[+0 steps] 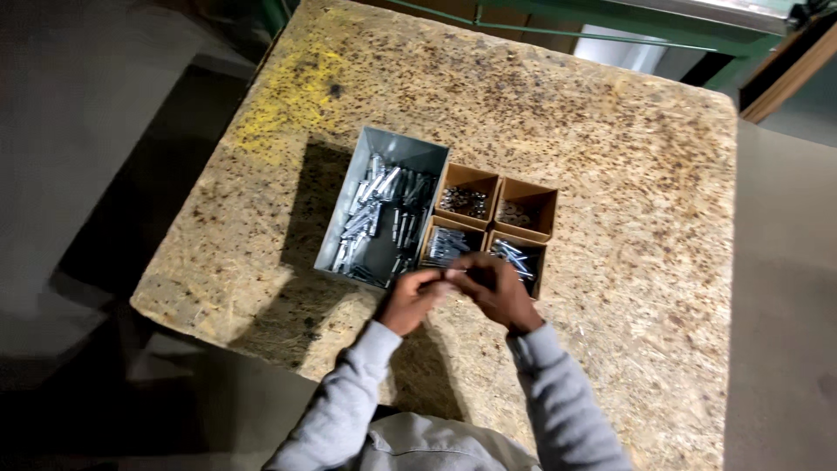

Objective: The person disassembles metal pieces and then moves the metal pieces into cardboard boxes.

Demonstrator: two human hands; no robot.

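Hands meet over the boxes.
Left hand (pixel 411 298) and right hand (pixel 493 286) pinch together, perhaps on one small part; tray (pixel 410 153) at 11 o'clock holds many.

Board (pixel 610 157) bare at 12, 3 and 9 o'clock: open passage. Centre blocked by metal bin (pixel 381 214) touching four cardboard boxes (pixel 493 223); both hands crowd 6 o'clock.

A chipboard desk (pixel 610 174) with a speckled top fills the view, a yellow smear near its far left corner. Dark grey floor (pixel 78 131) lies left, in shadow. Green metal framing (pixel 680 30) runs beyond the far edge, beside a brown wooden strip (pixel 789 74).
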